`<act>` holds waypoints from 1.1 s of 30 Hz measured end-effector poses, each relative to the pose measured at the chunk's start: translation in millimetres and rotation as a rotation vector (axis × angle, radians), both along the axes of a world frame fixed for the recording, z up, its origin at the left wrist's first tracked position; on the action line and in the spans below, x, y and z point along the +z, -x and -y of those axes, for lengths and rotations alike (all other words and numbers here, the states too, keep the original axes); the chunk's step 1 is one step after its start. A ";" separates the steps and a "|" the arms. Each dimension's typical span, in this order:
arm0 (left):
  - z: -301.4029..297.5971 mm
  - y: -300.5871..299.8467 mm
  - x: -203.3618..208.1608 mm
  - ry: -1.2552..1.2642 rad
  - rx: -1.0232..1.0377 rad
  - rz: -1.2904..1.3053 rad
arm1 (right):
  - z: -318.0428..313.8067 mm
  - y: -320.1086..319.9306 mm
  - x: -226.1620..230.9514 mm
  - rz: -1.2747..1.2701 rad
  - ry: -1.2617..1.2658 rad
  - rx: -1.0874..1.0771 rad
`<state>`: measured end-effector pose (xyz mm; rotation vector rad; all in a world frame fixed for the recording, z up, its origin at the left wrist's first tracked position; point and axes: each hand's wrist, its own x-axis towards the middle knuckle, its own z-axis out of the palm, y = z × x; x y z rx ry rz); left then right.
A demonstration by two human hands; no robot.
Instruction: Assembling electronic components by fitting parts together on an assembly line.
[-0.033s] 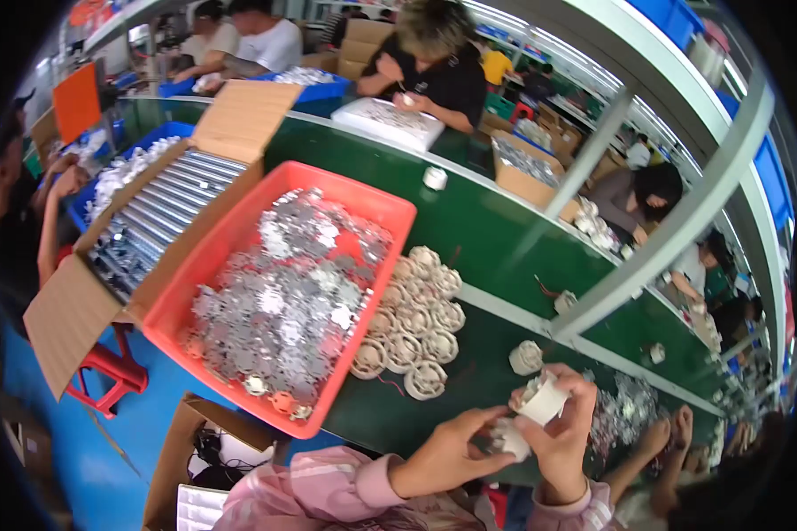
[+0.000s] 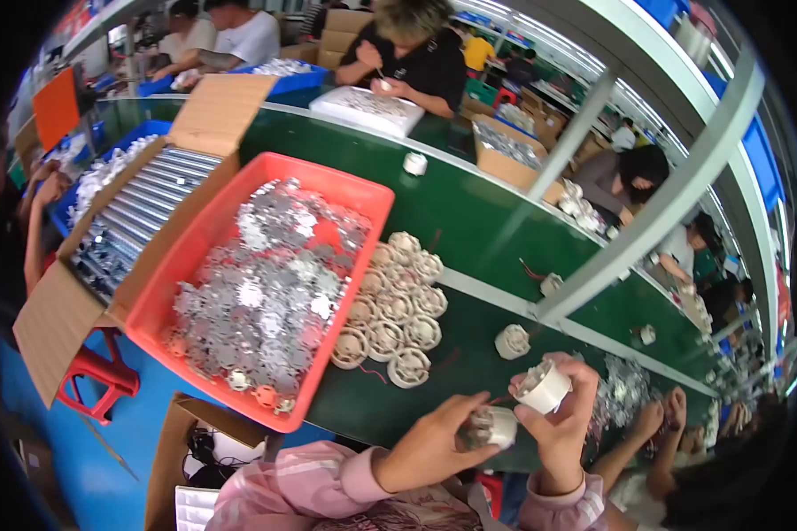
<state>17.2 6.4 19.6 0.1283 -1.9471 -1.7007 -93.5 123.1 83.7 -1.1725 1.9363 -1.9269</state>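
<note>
My left hand [image 2: 436, 445] grips a white round plastic housing [image 2: 502, 428] from its left side, fingers curled round it. My right hand [image 2: 560, 434] holds up a second white round housing [image 2: 547, 389], its hollow side with inner parts facing left. The two housings are a little apart. Beyond my hands a single white housing [image 2: 512, 342] stands on the dark green work surface. To the left, a cluster of similar off-white round housings [image 2: 385, 339] with thin red wires sits close against a red plastic tub [image 2: 376, 199] heaped with silvery flat metal pieces [image 2: 266, 283].
An open carton [image 2: 80, 296] of metal rods lies left of the tub, above a red stool [image 2: 106, 376]. A pale metal post [image 2: 655, 212] slants across the right. Silvery pieces [image 2: 622, 389] lie near another person's hands [image 2: 664, 420]. A person [image 2: 412, 57] works opposite at a white tray [image 2: 367, 111].
My hands have drawn apart, so the two housings are now separated and more of the left one shows. The whole view has shifted slightly, moving the scene left and up.
</note>
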 end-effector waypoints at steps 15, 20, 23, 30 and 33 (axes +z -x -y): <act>-3.1 23.7 -16.0 0.660 -0.086 0.266 | -26.5 94.6 -116.5 -0.109 -0.487 -0.381; 6.9 28.8 -11.4 0.585 -0.152 0.321 | -22.9 80.9 -92.4 -0.504 -0.378 -0.471; 14.8 33.6 -14.3 0.607 -0.175 0.287 | -59.5 83.0 -66.4 -0.675 -0.493 -0.554; 8.9 45.9 -11.9 0.634 -0.139 0.224 | -135.5 123.6 -36.5 -0.393 -0.720 -0.737; 3.4 40.5 0.4 0.640 -0.050 0.198 | -150.6 138.8 -34.4 -0.377 -0.771 -0.917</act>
